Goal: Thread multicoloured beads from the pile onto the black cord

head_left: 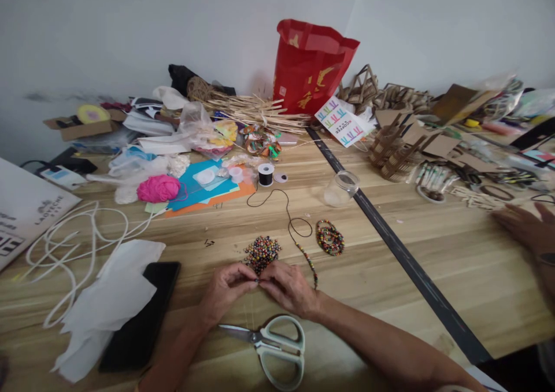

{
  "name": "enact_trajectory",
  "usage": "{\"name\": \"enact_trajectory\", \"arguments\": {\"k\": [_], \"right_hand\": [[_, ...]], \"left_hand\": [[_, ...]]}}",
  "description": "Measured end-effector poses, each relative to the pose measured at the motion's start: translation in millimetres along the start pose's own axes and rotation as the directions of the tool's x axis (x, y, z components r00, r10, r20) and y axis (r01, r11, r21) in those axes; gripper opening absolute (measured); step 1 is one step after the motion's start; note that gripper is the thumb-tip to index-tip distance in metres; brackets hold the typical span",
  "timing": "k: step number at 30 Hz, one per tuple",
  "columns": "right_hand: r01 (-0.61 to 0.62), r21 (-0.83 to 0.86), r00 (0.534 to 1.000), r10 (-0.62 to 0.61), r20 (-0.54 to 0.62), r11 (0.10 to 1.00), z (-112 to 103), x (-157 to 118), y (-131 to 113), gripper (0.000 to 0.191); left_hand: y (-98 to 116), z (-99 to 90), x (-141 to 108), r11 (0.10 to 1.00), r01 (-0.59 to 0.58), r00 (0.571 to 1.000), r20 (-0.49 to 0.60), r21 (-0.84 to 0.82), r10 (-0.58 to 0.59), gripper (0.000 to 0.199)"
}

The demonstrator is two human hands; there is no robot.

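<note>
My left hand (226,292) and my right hand (291,288) meet fingertip to fingertip, both pinched at a tiny dark bead between them. Just beyond them lies a pile of multicoloured beads (262,252). A black cord (288,207) loops from near the spool (265,175) and carries a row of threaded beads (306,257) that runs down beside my right hand. Finished-looking beaded rings (330,239) lie stacked to the right. Close in front of me, scissors (277,346) with pale handles rest with blades toward the left.
At left are a black phone-like slab (145,317), white paper (108,294) and white cable (73,247). Pink yarn (158,188), a clear jar (341,188) and a red bag (310,68) stand farther back. Another person's hand (526,224) rests at the right edge.
</note>
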State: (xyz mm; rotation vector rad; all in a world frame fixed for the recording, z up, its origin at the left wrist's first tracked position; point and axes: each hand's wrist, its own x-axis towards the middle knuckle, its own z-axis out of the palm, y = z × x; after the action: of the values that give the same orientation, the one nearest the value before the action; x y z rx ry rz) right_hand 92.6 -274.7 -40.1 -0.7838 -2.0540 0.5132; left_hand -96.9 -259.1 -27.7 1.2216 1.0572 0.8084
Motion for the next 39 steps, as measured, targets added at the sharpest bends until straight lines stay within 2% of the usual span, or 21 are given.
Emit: {"name": "enact_trajectory", "arguments": {"k": [12,21,30,39], "right_hand": [[0.008,0.091,0.999,-0.012,0.049,0.996,1.0,-2.6,2.3,0.010],[-0.007,0.099,0.998,0.001,0.060,0.995,0.8,-3.3,3.0,0.011],[0.014,-0.002,0.995,-0.014,0.095,1.000,-2.4,-1.6,1.5,0.010],[-0.004,0.015,0.993,0.002,0.114,1.000,1.0,-4.2,4.2,0.009]], "left_hand": [[-5.0,-1.3,0.4,0.995,-0.099,0.995,0.025,0.031,0.098,0.007],[-4.8,-0.2,-0.5,0.997,-0.068,0.998,0.008,0.043,0.067,0.005],[-3.8,-1.3,-0.9,0.991,-0.070,0.995,0.075,0.113,0.062,0.006],[-3.7,-1.4,-1.4,0.989,-0.041,0.997,0.075,0.143,0.031,0.008]]}}
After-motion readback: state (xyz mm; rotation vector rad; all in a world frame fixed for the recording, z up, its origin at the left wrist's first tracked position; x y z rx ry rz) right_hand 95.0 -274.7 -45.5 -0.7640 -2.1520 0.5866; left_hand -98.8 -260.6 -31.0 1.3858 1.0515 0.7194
